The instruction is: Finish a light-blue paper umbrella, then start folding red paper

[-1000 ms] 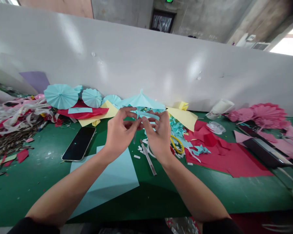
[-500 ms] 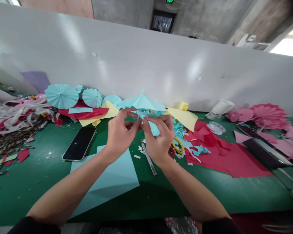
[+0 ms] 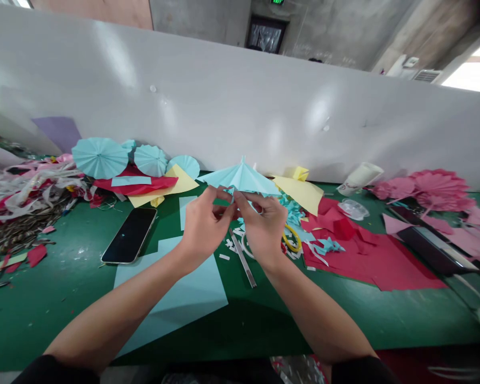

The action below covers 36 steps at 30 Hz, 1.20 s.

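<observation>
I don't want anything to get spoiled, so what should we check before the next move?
1. Hands at the work: ok; the left hand and right hand have fingertips close together beneath the light-blue pleated paper umbrella.
2. Canopy spread: ok; it slopes down from a pointed top.
3. What each hand grips: cannot tell; fingers cover it.
4. Black-screened rectangular phone away from the hands: ok; it lies apart, to the left.
5. Surface below tidy: not ok; small white paper scraps and a thin silver strip lie on the green table.
</observation>
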{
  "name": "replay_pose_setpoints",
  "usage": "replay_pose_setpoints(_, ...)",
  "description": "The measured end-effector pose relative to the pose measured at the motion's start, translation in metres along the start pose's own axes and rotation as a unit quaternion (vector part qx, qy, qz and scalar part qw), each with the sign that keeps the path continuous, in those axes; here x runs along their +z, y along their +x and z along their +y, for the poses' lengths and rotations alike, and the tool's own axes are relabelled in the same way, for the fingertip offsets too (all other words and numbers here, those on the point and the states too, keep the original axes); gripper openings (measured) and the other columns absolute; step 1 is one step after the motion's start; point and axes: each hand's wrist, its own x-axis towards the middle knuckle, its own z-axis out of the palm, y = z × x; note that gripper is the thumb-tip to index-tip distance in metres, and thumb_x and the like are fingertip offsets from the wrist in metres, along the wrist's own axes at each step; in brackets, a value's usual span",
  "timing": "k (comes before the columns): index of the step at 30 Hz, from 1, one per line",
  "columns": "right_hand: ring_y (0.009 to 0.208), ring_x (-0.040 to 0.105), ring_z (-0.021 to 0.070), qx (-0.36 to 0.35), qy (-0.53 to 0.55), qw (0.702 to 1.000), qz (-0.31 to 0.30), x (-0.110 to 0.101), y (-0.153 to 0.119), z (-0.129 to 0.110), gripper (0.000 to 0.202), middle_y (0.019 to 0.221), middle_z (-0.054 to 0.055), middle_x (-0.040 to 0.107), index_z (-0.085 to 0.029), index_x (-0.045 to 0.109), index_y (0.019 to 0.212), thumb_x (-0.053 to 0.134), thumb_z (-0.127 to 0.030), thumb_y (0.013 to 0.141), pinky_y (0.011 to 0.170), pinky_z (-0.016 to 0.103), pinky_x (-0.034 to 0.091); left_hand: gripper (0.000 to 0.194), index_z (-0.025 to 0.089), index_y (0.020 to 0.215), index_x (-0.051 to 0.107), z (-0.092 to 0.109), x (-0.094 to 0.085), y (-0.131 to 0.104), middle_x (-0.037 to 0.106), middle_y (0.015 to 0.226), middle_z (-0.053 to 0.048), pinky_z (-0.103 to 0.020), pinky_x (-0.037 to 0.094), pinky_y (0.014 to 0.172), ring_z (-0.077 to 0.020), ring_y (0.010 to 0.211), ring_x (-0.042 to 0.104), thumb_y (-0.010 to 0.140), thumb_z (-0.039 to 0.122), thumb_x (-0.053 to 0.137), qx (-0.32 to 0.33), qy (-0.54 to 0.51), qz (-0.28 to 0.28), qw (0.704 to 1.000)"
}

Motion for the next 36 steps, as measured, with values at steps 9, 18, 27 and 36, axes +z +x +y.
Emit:
replay_pose_setpoints(9, 0.053, 0.047, 0.0097, 0.039, 0.076, 0.994, -0.068, 0.001, 0.001, 0.007, 0.018, 0.052, -0.004, 0.058, -0.024, 0.071, 0.065, 0.060, -0.035, 0.074, 0.069, 0.033, 0.041, 0.007, 0.018, 0.076, 0.048, 0.000, -0.001, -0.001, 0.064, 0.094, -0.001, -0.011, 0.043, 0.039, -0.0075, 0.054, 0.065, 0.076, 0.018, 0.056, 0.013, 0.033, -0.001, 0.999)
replay_pose_setpoints(18, 0.055, 0.049, 0.0092, 0.186, 0.330, 0.915, -0.135, 0.006, 0.006, 0.007, 0.008, 0.053, -0.003, 0.055, -0.023, 0.069, 0.060, 0.066, -0.028, 0.065, 0.052, 0.025, 0.041, 0.015, 0.019, 0.091, 0.057, 0.001, -0.002, 0.001, 0.066, 0.079, 0.001, -0.013, 0.047, 0.042, -0.0091, 0.053, 0.064, 0.076, 0.021, 0.057, 0.006, 0.049, 0.002, 0.999)
replay_pose_setpoints(27, 0.046, 0.042, 0.0069, 0.298, 0.439, 0.819, -0.218, 0.002, 0.016, 0.005, 0.017, 0.048, -0.006, 0.047, -0.018, 0.060, 0.054, 0.074, -0.027, 0.053, 0.044, 0.023, 0.035, 0.024, 0.021, 0.099, 0.055, 0.006, -0.007, 0.002, 0.065, 0.069, 0.004, -0.013, 0.049, 0.044, -0.0091, 0.051, 0.064, 0.076, 0.019, 0.057, -0.016, 0.005, -0.024, 1.000)
replay_pose_setpoints(36, 0.047, 0.043, 0.0073, 0.327, 0.457, 0.777, -0.284, 0.002, 0.021, 0.015, 0.020, 0.048, -0.006, 0.046, -0.018, 0.056, 0.056, 0.074, -0.026, 0.055, 0.044, 0.023, 0.030, 0.030, 0.022, 0.101, 0.052, 0.004, -0.017, 0.010, 0.064, 0.066, 0.004, -0.017, 0.053, 0.046, -0.0116, 0.050, 0.064, 0.073, 0.024, 0.062, -0.077, -0.051, -0.099, 0.991)
